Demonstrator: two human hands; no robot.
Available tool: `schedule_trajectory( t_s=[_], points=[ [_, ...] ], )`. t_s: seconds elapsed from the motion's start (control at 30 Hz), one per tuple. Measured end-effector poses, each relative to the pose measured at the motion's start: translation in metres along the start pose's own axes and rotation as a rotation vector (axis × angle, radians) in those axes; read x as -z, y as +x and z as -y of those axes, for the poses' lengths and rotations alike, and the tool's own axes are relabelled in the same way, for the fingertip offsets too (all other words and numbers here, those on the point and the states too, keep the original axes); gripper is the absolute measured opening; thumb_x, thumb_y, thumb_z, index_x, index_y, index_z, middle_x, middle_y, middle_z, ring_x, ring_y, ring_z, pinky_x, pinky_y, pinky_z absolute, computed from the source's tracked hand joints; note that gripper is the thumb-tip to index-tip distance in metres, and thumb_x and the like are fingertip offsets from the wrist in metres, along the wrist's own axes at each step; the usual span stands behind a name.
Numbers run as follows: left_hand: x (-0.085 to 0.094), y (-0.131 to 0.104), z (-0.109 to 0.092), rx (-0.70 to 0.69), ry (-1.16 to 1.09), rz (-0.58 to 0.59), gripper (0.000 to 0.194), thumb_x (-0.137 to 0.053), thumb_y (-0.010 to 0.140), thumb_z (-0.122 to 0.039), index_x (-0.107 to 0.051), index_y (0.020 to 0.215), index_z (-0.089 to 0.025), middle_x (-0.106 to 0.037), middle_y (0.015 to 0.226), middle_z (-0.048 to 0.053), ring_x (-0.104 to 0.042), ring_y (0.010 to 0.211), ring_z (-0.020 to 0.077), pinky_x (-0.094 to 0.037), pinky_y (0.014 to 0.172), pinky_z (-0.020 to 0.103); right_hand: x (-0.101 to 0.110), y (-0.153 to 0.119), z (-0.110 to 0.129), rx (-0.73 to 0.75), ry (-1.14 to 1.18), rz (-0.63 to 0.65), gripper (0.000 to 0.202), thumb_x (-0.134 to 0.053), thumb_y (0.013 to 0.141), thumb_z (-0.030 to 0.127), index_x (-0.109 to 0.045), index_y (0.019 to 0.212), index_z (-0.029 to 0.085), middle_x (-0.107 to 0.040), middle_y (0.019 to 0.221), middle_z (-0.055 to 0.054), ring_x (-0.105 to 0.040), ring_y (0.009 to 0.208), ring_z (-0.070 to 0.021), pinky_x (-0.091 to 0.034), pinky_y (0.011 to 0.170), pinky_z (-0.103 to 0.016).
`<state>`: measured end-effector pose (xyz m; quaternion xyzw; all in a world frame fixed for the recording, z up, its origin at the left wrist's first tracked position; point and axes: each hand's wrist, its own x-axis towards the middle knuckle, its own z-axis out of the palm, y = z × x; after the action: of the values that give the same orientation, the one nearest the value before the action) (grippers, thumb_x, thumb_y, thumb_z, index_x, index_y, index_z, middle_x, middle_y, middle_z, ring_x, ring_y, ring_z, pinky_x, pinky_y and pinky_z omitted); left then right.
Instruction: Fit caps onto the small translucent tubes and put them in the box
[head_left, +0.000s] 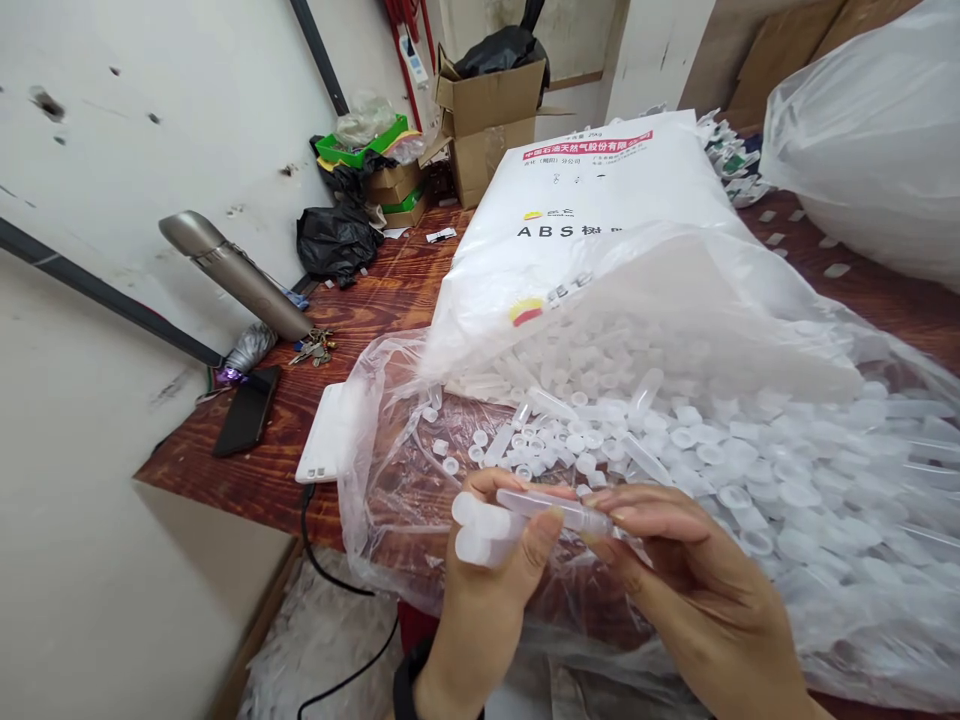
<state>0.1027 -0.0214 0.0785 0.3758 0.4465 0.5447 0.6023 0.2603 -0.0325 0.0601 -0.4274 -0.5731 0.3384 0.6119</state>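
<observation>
My left hand [495,590] is closed around several translucent plastic tubes. One slim tube [551,508] lies across its fingertips, pinched under the thumb. White rounded ends of other tubes [480,530] stick out to the left of the palm. At the slim tube's right end, my right hand [697,590] is closed, thumb and fingers pinching that end; whether a cap sits between them is hidden. Behind both hands, a heap of small white plastic caps [787,490] mixed with loose tubes [645,460] spreads over a clear plastic sheet [397,500].
A large white printed sack [600,200] lies behind the heap. Along the left stand a white power bank [326,435] with a black cable, a phone [247,410], keys [315,347] and a steel flask [232,275]. Cardboard boxes [487,130] and a bulging plastic bag [870,150] are farther back.
</observation>
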Motion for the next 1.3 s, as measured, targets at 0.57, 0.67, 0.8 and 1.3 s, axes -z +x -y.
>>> schedule_trajectory(
  t_s=[0.57, 0.67, 0.8, 1.3],
  points=[
    [-0.010, -0.016, 0.005, 0.109, -0.021, -0.144, 0.041, -0.089, 0.080, -0.047, -0.062, 0.098, -0.022, -0.073, 0.086, -0.002, -0.068, 0.073, 0.0134, -0.056, 0.068, 0.024, 0.016, -0.022, 0.005, -0.237, -0.322, 0.391, 0.041, -0.047, 0.109, 0.032, -0.055, 0.149, 0.038, -0.077, 0.128, -0.007, -0.075, 0.117, -0.0266, -0.067, 0.091, -0.037],
    [-0.008, -0.016, 0.003, 0.132, -0.040, -0.112, 0.040, -0.090, 0.080, -0.045, -0.063, 0.099, -0.022, -0.076, 0.091, 0.000, -0.073, 0.083, 0.0162, -0.058, 0.080, 0.028, 0.015, -0.013, 0.006, -0.090, -0.412, 0.396, 0.037, -0.048, 0.109, 0.031, -0.051, 0.146, 0.037, -0.074, 0.135, -0.004, -0.072, 0.124, -0.0211, -0.062, 0.101, -0.032],
    [-0.004, -0.015, 0.000, 0.106, -0.029, -0.099, 0.034, -0.087, 0.083, -0.040, -0.062, 0.099, -0.023, -0.080, 0.098, 0.004, -0.076, 0.095, 0.0206, -0.057, 0.090, 0.033, 0.015, -0.002, 0.005, 0.087, -0.476, 0.316, 0.030, -0.056, 0.107, 0.035, -0.055, 0.138, 0.035, -0.079, 0.121, -0.004, -0.080, 0.107, -0.0208, -0.066, 0.090, -0.028],
    [-0.013, -0.022, -0.005, 0.112, -0.113, -0.091, 0.038, -0.092, 0.078, -0.040, -0.063, 0.095, -0.023, -0.080, 0.092, 0.002, -0.076, 0.086, 0.0196, -0.059, 0.082, 0.031, 0.022, -0.018, 0.013, -0.231, -0.229, 0.345, 0.036, -0.053, 0.107, 0.035, -0.055, 0.143, 0.039, -0.077, 0.125, -0.005, -0.079, 0.104, -0.0227, -0.067, 0.074, -0.026]
  ],
)
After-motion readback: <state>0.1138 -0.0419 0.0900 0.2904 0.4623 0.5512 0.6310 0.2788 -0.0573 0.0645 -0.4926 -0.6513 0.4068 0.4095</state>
